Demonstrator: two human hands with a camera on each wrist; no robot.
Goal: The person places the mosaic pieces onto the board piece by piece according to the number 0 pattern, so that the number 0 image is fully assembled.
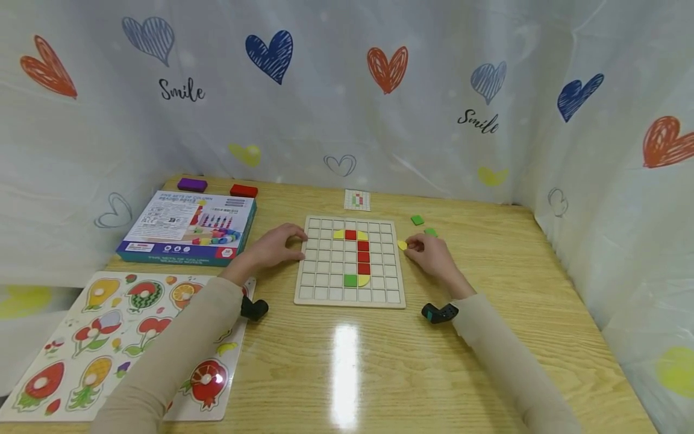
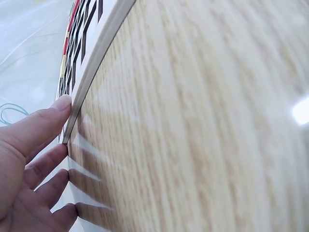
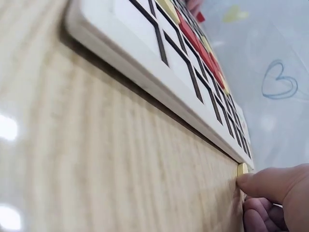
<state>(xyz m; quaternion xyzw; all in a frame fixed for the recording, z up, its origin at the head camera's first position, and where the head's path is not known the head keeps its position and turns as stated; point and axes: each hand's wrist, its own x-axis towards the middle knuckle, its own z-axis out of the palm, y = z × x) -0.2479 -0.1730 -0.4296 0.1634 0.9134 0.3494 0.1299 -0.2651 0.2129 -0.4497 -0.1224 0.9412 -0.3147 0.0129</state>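
A pale square grid board (image 1: 320, 290) lies on the table, holding a column of red square tiles (image 1: 363, 256), a green tile (image 1: 350, 280) and yellow rounded tiles (image 1: 364, 280). My left hand (image 1: 279, 246) rests against its left edge; in the left wrist view the thumb (image 2: 48, 116) touches the rim and the other fingertips rest beside it. Right of the board, my right hand (image 1: 431, 254) pinches a yellow tile (image 1: 402, 245). That tile (image 3: 242, 169) is close to the board's edge in the right wrist view, mostly covered by the thumb.
Two loose green tiles (image 1: 417, 220) lie beyond my right hand. A small pattern card (image 1: 357, 199) is behind the board. To the left are a boxed bead set (image 1: 187, 229), purple (image 1: 192, 184) and red (image 1: 244, 190) blocks, and a fruit knob puzzle (image 1: 125, 337) under my left forearm.
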